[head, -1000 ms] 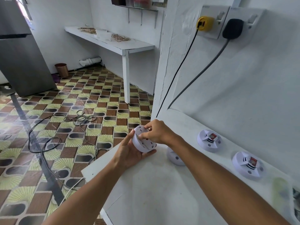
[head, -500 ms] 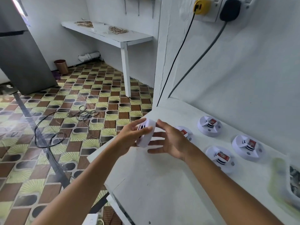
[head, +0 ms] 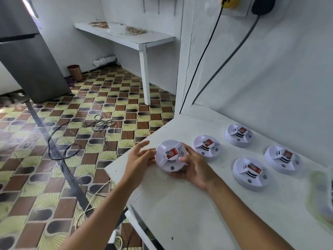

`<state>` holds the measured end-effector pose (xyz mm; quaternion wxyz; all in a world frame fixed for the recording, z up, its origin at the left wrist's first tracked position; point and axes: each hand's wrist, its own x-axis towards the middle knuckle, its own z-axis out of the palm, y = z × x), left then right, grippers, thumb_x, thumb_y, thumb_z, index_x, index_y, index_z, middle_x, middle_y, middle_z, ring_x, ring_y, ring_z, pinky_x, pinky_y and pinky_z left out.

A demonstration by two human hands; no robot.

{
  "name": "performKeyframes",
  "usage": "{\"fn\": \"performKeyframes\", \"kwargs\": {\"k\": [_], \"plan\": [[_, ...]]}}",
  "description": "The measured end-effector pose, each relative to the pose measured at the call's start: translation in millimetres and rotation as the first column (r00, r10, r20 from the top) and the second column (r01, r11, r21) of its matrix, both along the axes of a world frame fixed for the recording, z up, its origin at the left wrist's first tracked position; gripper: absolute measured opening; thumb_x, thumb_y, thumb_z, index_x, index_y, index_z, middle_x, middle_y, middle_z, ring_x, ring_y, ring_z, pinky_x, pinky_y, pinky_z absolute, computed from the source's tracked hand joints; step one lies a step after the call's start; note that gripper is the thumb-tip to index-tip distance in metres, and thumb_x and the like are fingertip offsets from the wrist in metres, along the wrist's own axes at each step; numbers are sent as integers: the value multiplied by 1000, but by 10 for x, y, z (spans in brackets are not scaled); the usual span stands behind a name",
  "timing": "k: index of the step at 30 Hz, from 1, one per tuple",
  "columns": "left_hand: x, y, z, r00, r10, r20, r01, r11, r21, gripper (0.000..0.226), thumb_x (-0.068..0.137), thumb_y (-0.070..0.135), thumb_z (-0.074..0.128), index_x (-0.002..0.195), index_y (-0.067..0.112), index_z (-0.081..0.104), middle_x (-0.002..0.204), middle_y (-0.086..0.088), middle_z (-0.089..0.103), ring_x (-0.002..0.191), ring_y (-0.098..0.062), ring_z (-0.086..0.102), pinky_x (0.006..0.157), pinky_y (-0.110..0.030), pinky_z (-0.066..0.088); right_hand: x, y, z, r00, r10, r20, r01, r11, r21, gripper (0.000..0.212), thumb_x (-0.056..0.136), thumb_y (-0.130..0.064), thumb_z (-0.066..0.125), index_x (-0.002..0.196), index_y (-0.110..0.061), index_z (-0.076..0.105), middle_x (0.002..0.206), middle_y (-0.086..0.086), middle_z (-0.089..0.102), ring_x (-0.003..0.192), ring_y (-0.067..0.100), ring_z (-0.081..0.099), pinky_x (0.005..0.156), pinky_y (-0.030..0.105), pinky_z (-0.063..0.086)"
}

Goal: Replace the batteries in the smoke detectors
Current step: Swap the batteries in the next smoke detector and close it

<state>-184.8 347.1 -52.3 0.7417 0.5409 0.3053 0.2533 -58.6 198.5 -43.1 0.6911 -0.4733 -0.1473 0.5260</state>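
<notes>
Where both hands (head: 196,170) meet, round white smoke detector (head: 170,156).

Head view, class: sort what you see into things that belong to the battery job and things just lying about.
Job: held smoke detector, left hand, right hand, four detectors on the counter.

Lying about: copper cup, floor cables, yellow plug, black plug.

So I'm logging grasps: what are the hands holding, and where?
The right hand grips the nearest smoke detector by its rim; the left hand touches its left edge.
</notes>
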Motion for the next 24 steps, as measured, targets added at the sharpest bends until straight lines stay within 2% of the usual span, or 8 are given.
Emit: {"fn": "performKeyframes", "kwargs": {"k": [4,10,16,24], "plan": [[-94,12,-36,995,-103,-1,103,990,97,44,75,12,76,116,12,61,99,-19,72,89,-31,68,85,-45,55,-48,-31,-67,984,-4,178,9,1000,-28,79,67,5,66,136,-25,45,124,17,59,108,32,61,80,48,56],[-150,-52,-48,997,-73,19,69,983,169,34,81,5,71,114,8,62,99,-18,73,89,-26,68,83,-40,55,-133,-66,-127,910,-34,413,66,996,-65,83,71,11,74,137,-27,42,123,5,60,108,19,63,79,32,56],[-166,-82,-50,998,-64,10,60,977,203,37,79,11,73,114,6,63,100,-16,73,92,-26,69,85,-39,55,-155,-71,-135,909,-50,413,81,995,-56,82,64,2,71,137,-22,44,122,9,61,103,17,64,72,28,56],[-168,-93,-56,997,-66,26,59,973,223,35,80,7,72,113,5,63,99,-16,73,91,-23,70,79,-30,56,-160,-83,-133,905,-45,423,77,995,-58,77,64,2,68,133,-26,47,118,7,62,100,18,64,69,31,56]]}}
